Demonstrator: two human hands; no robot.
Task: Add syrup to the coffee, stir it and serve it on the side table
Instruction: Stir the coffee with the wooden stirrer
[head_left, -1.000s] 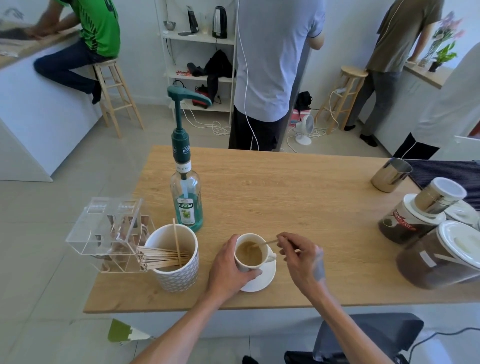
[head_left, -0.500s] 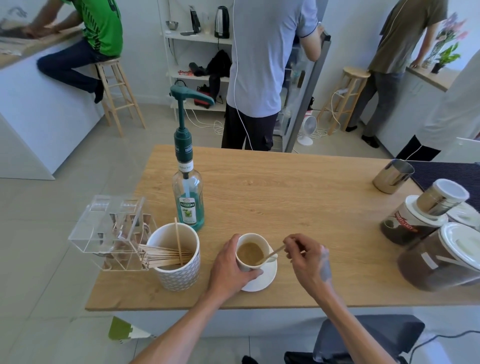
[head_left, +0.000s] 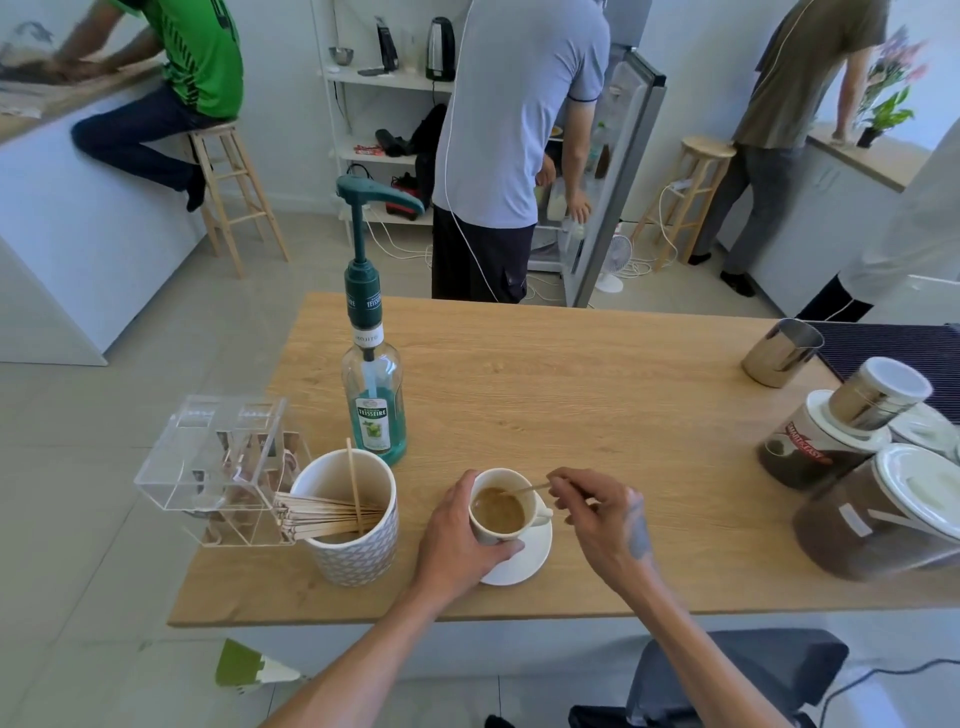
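A white coffee cup (head_left: 501, 527) full of light brown coffee stands on a white saucer (head_left: 524, 564) near the front edge of the wooden table (head_left: 571, 405). My left hand (head_left: 457, 535) wraps the cup's left side. My right hand (head_left: 597, 514) pinches a thin wooden stir stick (head_left: 524, 489) whose tip dips into the coffee. A syrup bottle (head_left: 373, 400) with a green pump stands upright behind and to the left of the cup.
A patterned mug (head_left: 348, 525) of wooden sticks and a clear acrylic box (head_left: 218, 467) sit left of the cup. Coffee jars (head_left: 852, 467) and a steel jug (head_left: 782, 353) crowd the right side. Several people stand or sit beyond the table, one at an open fridge.
My right hand keeps moving the stick around inside the cup, and its angle shifts between frames. My left hand stays on the cup. The person behind has opened the fridge door.
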